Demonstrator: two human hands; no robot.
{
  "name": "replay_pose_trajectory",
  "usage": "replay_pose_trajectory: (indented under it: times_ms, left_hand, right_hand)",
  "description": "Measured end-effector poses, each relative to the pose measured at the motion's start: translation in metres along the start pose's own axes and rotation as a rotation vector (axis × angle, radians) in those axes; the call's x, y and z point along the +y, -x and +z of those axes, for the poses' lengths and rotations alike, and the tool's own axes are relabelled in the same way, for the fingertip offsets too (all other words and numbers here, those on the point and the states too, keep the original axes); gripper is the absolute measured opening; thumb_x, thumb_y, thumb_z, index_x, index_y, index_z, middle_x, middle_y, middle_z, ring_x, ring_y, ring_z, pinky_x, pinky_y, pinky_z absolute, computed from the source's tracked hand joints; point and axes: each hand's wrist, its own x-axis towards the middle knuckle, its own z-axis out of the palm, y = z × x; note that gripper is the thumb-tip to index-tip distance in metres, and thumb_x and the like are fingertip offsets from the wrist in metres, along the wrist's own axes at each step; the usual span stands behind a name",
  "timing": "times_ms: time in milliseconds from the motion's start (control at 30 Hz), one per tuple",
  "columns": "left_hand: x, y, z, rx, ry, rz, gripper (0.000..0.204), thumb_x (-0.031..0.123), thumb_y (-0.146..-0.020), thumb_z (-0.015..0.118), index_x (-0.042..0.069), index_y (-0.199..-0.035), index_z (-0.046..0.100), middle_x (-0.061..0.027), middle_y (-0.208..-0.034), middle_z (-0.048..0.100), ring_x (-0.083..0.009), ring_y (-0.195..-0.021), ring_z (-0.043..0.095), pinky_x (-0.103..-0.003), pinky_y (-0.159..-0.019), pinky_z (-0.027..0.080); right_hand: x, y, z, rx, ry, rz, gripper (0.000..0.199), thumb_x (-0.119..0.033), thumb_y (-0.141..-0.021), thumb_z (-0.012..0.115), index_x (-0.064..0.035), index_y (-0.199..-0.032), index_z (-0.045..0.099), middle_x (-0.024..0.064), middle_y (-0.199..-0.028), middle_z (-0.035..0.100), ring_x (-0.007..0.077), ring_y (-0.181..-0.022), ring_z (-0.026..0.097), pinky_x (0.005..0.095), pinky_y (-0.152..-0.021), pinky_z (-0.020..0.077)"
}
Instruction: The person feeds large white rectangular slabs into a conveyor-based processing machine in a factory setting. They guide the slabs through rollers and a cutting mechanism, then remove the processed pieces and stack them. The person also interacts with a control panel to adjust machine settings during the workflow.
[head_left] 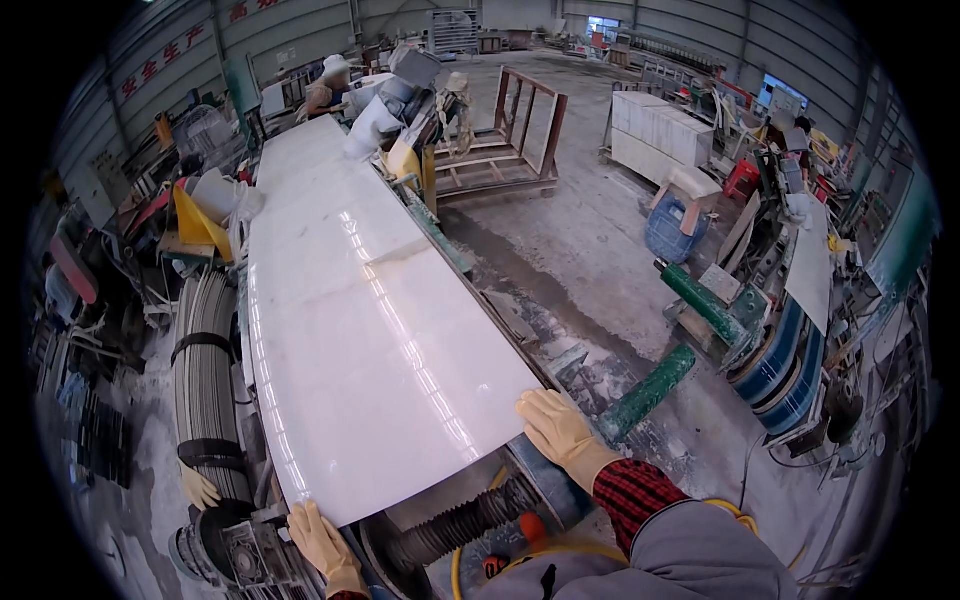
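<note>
A long, glossy white slab (370, 330) stretches away from me on a machine bed, its near edge towards my body. My right hand (560, 430), in a cream glove, rests at the slab's near right corner with its fingers extended. At the near left corner lies my left hand (325, 550), gloved alike, fingers stretched along the edge. Neither thumb's underside grip shows. Below the near edge sits a dark ribbed roller (465, 525) between blue end parts. A loose cream glove (199, 487) hangs left of my left hand.
A grey ribbed hose (205, 380) runs along the left side. Green cylinders (645, 395) jut out at right, near a blue barrel (675, 228). A rusty metal frame (505, 150) stands beyond. At the slab's far end a person in a white hat (328, 90) stands beside machinery.
</note>
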Motion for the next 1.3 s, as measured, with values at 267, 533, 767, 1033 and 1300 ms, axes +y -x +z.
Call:
replay_pose_trajectory:
  times_ms: [267, 533, 767, 1033, 1300]
  left_hand:
    - [0.005, 0.0, -0.006, 0.0, -0.018, 0.018, 0.041, 0.007, -0.117, 0.058, 0.003, -0.157, 0.063, -0.0312, -0.167, 0.057, -0.0594, -0.151, 0.051, -0.065, -0.13, 0.04]
    - [0.012, 0.001, -0.015, -0.02, 0.001, 0.001, 0.042, 0.005, -0.117, 0.059, 0.004, -0.158, 0.063, -0.0323, -0.168, 0.057, -0.0583, -0.152, 0.051, -0.063, -0.131, 0.04]
    - [0.013, 0.008, -0.012, 0.018, 0.033, -0.014, 0.041, 0.006, -0.116, 0.058, 0.003, -0.157, 0.063, -0.0309, -0.168, 0.055, -0.0563, -0.153, 0.049, -0.064, -0.131, 0.036]
    - [0.018, 0.006, -0.021, -0.058, 0.017, -0.063, 0.042, 0.009, -0.119, 0.056, 0.005, -0.16, 0.064, -0.0311, -0.174, 0.054, -0.0567, -0.158, 0.047, -0.061, -0.134, 0.038]
    - [0.007, 0.018, -0.01, -0.02, -0.013, -0.049, 0.043, 0.011, -0.121, 0.056, 0.005, -0.163, 0.063, -0.0297, -0.175, 0.054, -0.0554, -0.16, 0.047, -0.06, -0.135, 0.037]
  right_hand:
    - [0.001, 0.004, -0.001, 0.005, 0.013, -0.005, 0.022, -0.015, -0.102, 0.068, -0.0078, -0.123, 0.066, 0.0148, -0.13, 0.068, 0.0385, -0.122, 0.065, 0.0484, -0.11, 0.0521]
    - [-0.004, 0.007, -0.004, 0.007, 0.017, 0.002, 0.023, -0.015, -0.102, 0.068, -0.0073, -0.123, 0.065, 0.0154, -0.131, 0.067, 0.0386, -0.125, 0.064, 0.0492, -0.113, 0.0515]
    - [-0.002, 0.011, -0.002, 0.04, 0.007, -0.022, 0.026, -0.014, -0.101, 0.069, -0.0061, -0.126, 0.066, 0.0162, -0.133, 0.068, 0.0397, -0.124, 0.065, 0.0497, -0.111, 0.0531]
    - [-0.001, 0.015, -0.004, 0.008, 0.012, 0.002, 0.026, -0.014, -0.102, 0.069, -0.0061, -0.127, 0.067, 0.0161, -0.133, 0.069, 0.0397, -0.124, 0.066, 0.0494, -0.111, 0.0534]
    - [0.0, 0.017, -0.004, 0.04, 0.015, -0.022, 0.027, -0.014, -0.101, 0.07, -0.0053, -0.126, 0.068, 0.0166, -0.133, 0.069, 0.0397, -0.123, 0.066, 0.0495, -0.111, 0.0539]
